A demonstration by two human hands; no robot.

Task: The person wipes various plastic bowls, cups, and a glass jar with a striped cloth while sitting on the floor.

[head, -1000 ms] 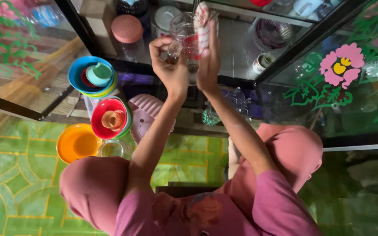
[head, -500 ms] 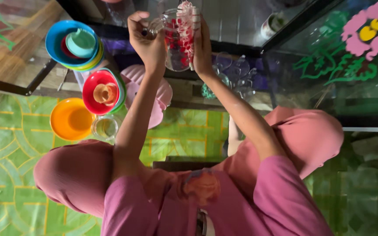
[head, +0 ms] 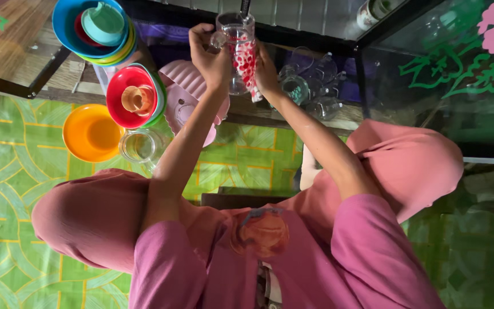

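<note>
Seated on the green patterned floor mat, the person holds a clear glass mug up before the open cabinet: the left hand has its fingers closed round the handle side, and the right hand presses a red-and-white checked cloth flat against the wall, so wiping looks under way, not finished. To the left an orange bowl, a glass jar and stacked coloured bowls crowd the floor, with more glassware just beyond the hands.

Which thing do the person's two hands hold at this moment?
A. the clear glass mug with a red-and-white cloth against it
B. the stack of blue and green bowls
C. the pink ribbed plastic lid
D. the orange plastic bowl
A: the left hand grips the clear glass mug by its handle side, and the right hand presses the red-and-white cloth against it.
</note>
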